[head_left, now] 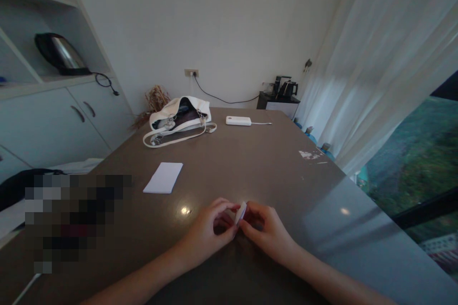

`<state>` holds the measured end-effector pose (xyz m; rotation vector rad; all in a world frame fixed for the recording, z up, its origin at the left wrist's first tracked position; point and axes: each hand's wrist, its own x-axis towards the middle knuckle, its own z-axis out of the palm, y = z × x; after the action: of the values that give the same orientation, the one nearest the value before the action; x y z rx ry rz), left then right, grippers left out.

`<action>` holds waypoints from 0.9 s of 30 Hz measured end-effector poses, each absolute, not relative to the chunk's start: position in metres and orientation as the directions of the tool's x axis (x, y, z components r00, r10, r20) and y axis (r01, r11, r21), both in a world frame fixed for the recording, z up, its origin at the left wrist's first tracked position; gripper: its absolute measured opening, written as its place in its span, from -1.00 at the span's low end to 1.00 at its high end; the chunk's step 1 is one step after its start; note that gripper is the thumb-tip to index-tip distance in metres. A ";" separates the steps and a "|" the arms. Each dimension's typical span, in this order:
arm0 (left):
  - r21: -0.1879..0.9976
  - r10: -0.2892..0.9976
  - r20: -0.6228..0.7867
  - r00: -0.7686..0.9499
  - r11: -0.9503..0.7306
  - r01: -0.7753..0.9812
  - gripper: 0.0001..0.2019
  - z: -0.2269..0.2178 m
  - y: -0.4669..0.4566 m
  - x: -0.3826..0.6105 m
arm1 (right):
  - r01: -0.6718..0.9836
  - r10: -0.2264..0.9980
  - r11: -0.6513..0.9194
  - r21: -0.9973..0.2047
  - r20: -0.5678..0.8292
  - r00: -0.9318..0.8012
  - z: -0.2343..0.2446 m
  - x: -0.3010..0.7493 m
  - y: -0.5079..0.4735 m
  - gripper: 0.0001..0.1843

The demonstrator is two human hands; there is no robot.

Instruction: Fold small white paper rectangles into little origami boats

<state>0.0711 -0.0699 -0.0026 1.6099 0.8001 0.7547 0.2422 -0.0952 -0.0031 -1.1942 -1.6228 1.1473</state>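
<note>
Between my two hands is a small folded piece of white paper [241, 212], held upright just above the table. My left hand [218, 221] pinches its left side with thumb and fingers. On the other side, my right hand [265, 221] grips it with thumb and index finger. The fingertips hide part of the paper, so its full shape cannot be made out. A stack of white paper sheets [163, 177] lies flat on the table, ahead and to the left of my hands.
On the brown table [250, 162], a white handbag [179, 116] lies open at the far left. Beside it is a white power bank [238, 121] with a short cable. Paper scraps [309, 155] lie near the right edge. A blurred patch [75, 219] covers the left side.
</note>
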 end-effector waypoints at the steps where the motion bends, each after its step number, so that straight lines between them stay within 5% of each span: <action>1: 0.981 0.818 0.083 0.569 -0.169 0.100 -0.72 -0.002 -0.070 0.072 | 0.257 0.969 0.154 -0.954 0.094 -0.231 -0.004 0.242 -0.095 -0.94; 6: 0.976 0.834 0.096 0.544 -0.186 0.111 -0.71 -0.006 -0.067 0.071 | 0.274 0.976 0.160 -0.948 0.112 -0.185 -0.006 0.242 -0.096 -0.95; 17: 0.990 0.864 0.088 0.495 -0.133 0.055 -0.77 -0.012 -0.062 0.065 | -0.098 0.968 -0.102 -0.990 -0.076 -0.240 -0.013 0.242 -0.091 -0.61; 27: 0.992 0.855 0.088 0.512 -0.124 0.036 -0.75 0.002 -0.063 0.064 | -0.178 0.949 -0.210 -0.961 -0.157 -0.272 -0.009 0.242 -0.090 -0.56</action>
<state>0.0639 -0.0626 0.0016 1.5441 0.7950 0.8451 0.2425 -0.0904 -0.0088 -1.0513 -1.1400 1.6296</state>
